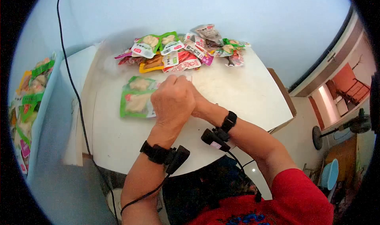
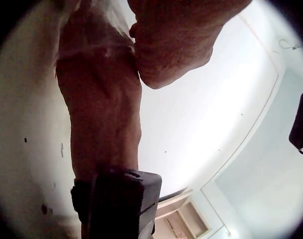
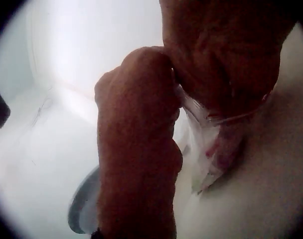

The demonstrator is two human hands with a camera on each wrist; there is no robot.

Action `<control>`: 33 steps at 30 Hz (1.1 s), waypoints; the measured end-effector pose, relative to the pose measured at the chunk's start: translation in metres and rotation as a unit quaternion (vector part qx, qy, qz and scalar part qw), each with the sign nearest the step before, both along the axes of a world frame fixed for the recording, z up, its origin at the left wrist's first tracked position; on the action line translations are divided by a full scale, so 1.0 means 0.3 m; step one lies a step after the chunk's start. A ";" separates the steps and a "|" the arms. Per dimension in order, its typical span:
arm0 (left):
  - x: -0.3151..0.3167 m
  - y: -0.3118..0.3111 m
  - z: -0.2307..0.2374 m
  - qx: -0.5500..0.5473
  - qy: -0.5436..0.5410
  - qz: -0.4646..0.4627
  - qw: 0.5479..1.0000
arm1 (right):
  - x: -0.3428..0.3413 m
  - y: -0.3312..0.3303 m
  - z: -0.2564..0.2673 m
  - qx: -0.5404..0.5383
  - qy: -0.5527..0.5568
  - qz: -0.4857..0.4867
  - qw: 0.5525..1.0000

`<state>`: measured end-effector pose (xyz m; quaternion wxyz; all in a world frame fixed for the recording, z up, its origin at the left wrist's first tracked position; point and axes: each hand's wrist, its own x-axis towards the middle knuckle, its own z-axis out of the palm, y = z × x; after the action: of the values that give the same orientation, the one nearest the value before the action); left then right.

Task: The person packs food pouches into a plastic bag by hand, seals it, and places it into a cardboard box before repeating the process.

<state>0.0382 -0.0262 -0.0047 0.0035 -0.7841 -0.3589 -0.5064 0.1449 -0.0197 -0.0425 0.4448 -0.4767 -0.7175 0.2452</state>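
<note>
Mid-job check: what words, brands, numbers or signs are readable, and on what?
No text is clearly readable.
Piled packets: print too small and blurred.
Green-edged packaging in front of them: print blurred.
Packets in the blue bin: too blurred.
Pale label on the right wrist camera: too small.

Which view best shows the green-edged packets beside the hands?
The head view: the green-edged packets show clearly, partly behind the left hand. The left wrist view shows no green edging; the right wrist view, only blurred colour, perhaps theirs, in clear plastic.
</note>
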 end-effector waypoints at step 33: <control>0.004 0.009 0.003 -0.017 -0.005 -0.003 1.000 | 0.451 -0.145 0.129 -0.192 0.305 -0.246 0.900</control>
<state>0.0393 -0.0234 -0.0039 -0.0129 -0.7827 -0.3650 -0.5040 0.2801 -0.0632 -0.0039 0.5878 -0.6160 -0.3458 0.3942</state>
